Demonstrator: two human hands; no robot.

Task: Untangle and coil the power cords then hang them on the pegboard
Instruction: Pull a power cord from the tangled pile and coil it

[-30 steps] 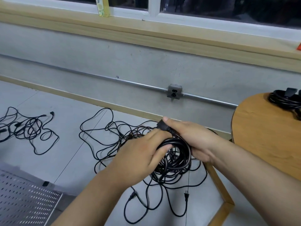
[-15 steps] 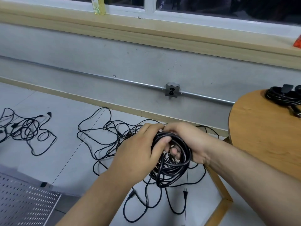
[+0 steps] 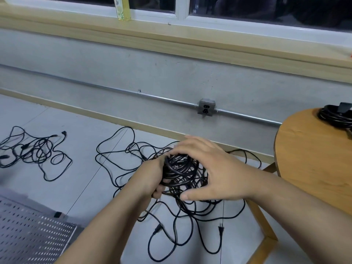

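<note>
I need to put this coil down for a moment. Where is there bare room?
The wooden table is bare in front of the coiled cord at its far edge. The floor is bare between the small tangle on the left and the big tangle. The big tangle itself crowds the floor by the table.

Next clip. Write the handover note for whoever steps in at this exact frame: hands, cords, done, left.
Left hand grips the black coil from its left side. Right hand is open, fingers spread over the coil.
One coiled cord sits on the round table. A large tangle lies on the floor under the hands, a smaller tangle farther left. The pegboard is at lower left, no cord seen on it.
Done: one coil on the table, one in hand. Left: both tangles, all hanging.
</note>
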